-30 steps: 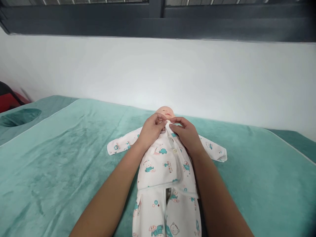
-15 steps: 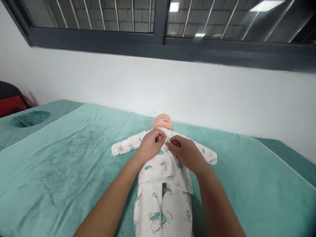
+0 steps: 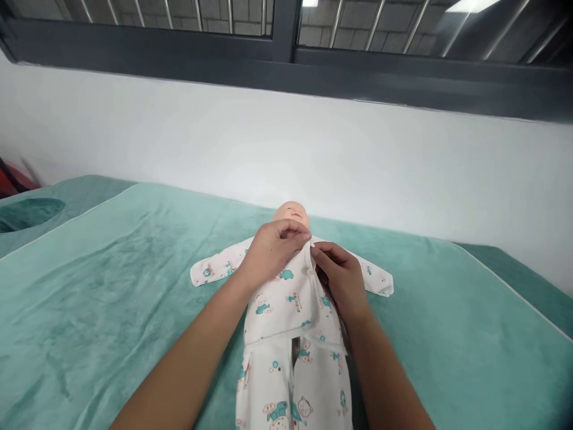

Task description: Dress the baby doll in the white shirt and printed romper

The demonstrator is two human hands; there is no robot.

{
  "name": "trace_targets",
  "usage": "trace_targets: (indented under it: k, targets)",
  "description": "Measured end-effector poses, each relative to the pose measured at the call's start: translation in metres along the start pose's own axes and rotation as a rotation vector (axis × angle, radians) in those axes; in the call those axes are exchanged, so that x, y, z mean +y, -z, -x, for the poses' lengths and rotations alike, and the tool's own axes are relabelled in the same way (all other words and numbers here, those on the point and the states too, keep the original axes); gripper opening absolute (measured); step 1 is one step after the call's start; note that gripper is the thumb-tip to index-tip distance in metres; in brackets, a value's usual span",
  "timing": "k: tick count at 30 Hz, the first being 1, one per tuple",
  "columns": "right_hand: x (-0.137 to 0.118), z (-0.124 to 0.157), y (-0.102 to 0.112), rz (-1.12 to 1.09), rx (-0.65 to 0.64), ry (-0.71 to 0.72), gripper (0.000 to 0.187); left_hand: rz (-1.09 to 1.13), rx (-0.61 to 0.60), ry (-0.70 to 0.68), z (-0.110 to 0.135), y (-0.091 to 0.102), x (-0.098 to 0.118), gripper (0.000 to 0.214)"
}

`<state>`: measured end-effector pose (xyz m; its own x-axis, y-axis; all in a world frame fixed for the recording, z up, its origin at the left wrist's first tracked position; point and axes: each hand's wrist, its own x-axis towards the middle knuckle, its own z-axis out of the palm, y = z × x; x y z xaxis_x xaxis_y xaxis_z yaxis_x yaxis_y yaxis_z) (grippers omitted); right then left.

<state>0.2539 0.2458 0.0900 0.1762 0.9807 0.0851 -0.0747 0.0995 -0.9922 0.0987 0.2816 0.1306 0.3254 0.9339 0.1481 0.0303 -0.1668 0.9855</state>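
A baby doll [image 3: 290, 210] lies on its back, head toward the wall. It wears a white baby jacket [image 3: 280, 307] with teal and red animal prints and matching trousers [image 3: 322, 382]. My left hand [image 3: 275, 248] pinches the jacket's front edge just below the doll's chin. Close beside it, my right hand [image 3: 342, 275] pinches the same front edge from the other side, and the cloth is lifted between them. A small button or snap [image 3: 310, 272] shows on that edge below my fingers. Both sleeves stretch out sideways. My hands hide the doll's neck and upper chest.
A teal plush cover [image 3: 111, 286] lies under the doll, with a round hole [image 3: 31, 214] at the far left. Behind stands a white wall [image 3: 224, 137] below a dark-framed window [image 3: 250, 57] with metal bars. A red and black object [image 3: 11, 179] sits at the left edge.
Both hands have lifted the jacket's front edge higher, toward the doll's chin. My left hand now covers part of the doll's lower head. The camera view has shifted slightly.
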Motion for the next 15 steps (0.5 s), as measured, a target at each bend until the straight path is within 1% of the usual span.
trace_targets:
  k: [4,8,15]
  targets:
    - [0.001,-0.002,0.000,-0.107,0.048,-0.033,0.023,0.187,-0.095,0.108,-0.004,-0.002,0.003,0.015]
    - [0.006,-0.005,0.002,-0.211,0.078,-0.042,0.022,0.207,-0.109,0.145,-0.004,-0.002,-0.001,0.016]
    - [0.007,-0.005,0.002,-0.126,0.067,-0.030,0.024,0.261,-0.143,0.149,-0.005,0.002,-0.008,0.013]
